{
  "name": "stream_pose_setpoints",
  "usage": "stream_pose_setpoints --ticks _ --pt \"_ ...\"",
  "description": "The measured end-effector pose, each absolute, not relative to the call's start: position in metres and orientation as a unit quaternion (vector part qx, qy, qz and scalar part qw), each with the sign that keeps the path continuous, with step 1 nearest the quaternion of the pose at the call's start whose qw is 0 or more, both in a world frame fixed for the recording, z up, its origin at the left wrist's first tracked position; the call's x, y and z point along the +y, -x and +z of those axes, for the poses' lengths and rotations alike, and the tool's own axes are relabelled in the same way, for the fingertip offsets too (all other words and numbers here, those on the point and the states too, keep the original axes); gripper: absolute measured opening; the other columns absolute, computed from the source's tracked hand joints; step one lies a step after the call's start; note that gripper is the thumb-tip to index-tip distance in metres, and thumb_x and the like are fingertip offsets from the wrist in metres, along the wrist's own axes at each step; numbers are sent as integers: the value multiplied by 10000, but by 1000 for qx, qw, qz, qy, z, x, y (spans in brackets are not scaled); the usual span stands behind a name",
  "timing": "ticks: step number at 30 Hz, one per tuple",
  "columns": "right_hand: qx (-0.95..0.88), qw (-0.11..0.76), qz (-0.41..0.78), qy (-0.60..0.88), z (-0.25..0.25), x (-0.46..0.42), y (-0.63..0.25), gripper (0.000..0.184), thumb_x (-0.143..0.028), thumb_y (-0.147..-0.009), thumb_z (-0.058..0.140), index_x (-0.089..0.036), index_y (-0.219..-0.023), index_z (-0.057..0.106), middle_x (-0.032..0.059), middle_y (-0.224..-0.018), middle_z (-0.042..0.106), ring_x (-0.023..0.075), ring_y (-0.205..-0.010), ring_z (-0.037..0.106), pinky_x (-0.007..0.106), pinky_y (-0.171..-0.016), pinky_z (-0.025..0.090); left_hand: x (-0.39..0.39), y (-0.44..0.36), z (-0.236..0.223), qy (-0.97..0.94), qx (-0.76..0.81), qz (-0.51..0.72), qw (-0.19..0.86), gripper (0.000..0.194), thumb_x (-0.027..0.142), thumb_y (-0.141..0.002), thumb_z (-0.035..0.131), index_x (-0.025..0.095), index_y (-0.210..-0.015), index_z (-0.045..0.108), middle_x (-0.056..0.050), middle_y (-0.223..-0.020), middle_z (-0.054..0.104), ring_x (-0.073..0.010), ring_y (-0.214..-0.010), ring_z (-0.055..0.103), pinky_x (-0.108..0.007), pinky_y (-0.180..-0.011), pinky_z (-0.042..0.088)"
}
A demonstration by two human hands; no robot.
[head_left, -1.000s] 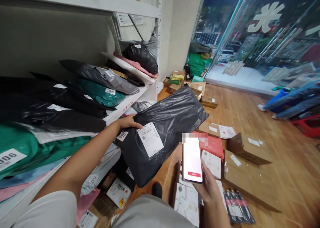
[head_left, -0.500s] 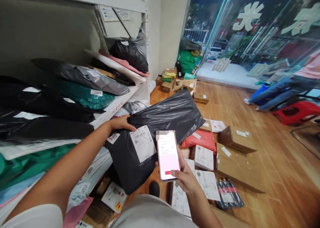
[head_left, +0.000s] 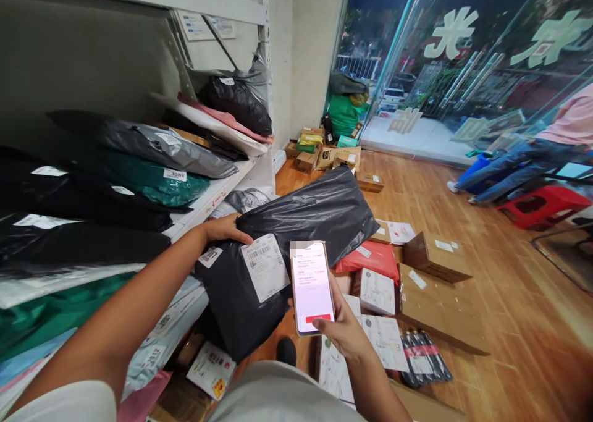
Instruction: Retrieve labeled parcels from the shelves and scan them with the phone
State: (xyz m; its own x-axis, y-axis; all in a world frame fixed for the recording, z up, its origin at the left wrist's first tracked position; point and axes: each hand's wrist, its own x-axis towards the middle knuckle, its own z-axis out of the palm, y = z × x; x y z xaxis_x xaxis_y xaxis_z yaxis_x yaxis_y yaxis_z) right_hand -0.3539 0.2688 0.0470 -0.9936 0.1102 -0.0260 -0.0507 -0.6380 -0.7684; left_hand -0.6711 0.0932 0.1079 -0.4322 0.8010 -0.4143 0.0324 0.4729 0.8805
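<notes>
My left hand [head_left: 225, 229] grips the upper left edge of a large black plastic parcel [head_left: 306, 224], holding it out in front of the shelf. A white shipping label [head_left: 265, 266] faces me on the parcel. My right hand [head_left: 343, 330] holds a phone [head_left: 312, 286] upright with its lit screen toward me. The phone sits just right of the label, over the parcel's lower edge.
A white shelf unit [head_left: 213, 199] on my left is packed with black, green and grey parcels [head_left: 152, 144]. Cardboard boxes [head_left: 435, 258], a red parcel [head_left: 370, 258] and white packets lie on the wooden floor. Another person sits by a red stool [head_left: 540, 207] near the glass doors.
My right hand has brought the phone up and left, from over the floor boxes to beside the parcel's label. The view has swung slightly right. The left hand still holds the parcel.
</notes>
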Motion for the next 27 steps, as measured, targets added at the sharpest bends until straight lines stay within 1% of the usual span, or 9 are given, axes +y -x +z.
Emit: stream_pose_setpoints --ticks 5,9,13,20,24,27 --pt "-419 41 906 51 46 267 355 1064 -176 -712 776 -356 -1493 76 111 -1443 480 322 -1154 606 487 -961 474 92 671 111 -287 735 427 442 392 311 -484 882 144 -788 699 -27 -742 710 -163 -657 625 -262 -619 524" --pt "-418 30 906 55 45 264 357 1044 -181 -741 754 -376 -1492 54 103 -1447 479 315 -1153 609 492 -961 480 91 670 113 -286 730 431 446 413 306 -469 886 143 -796 693 -25 -740 708 -169 -656 627 -274 -629 526" --pt "-418 40 906 51 44 262 357 1051 -192 -729 765 -369 -1493 66 104 -1449 477 314 -1157 606 494 -985 463 90 671 112 -281 730 429 451 428 305 -469 885 142 -813 689 -31 -753 714 -179 -670 636 -276 -633 530" --pt "-411 39 909 55 46 264 358 1059 -174 -701 774 -327 -1493 89 128 -1441 479 325 -1151 607 492 -959 475 89 677 107 -300 723 424 456 392 310 -490 884 142 -790 696 -18 -739 708 -154 -658 627 -244 -623 528" --pt "-404 41 912 56 49 264 358 1101 -154 -675 778 -349 -1493 66 110 -1427 500 320 -1120 629 492 -958 478 89 678 106 -295 721 424 461 380 318 -498 880 139 -777 695 -23 -730 708 -161 -652 630 -246 -610 529" --pt "-410 38 909 55 51 264 358 1080 -143 -673 769 -350 -1490 93 95 -1397 535 318 -1107 636 489 -965 471 89 677 107 -284 723 433 457 378 308 -499 878 147 -792 702 -25 -740 715 -168 -660 636 -252 -616 532"
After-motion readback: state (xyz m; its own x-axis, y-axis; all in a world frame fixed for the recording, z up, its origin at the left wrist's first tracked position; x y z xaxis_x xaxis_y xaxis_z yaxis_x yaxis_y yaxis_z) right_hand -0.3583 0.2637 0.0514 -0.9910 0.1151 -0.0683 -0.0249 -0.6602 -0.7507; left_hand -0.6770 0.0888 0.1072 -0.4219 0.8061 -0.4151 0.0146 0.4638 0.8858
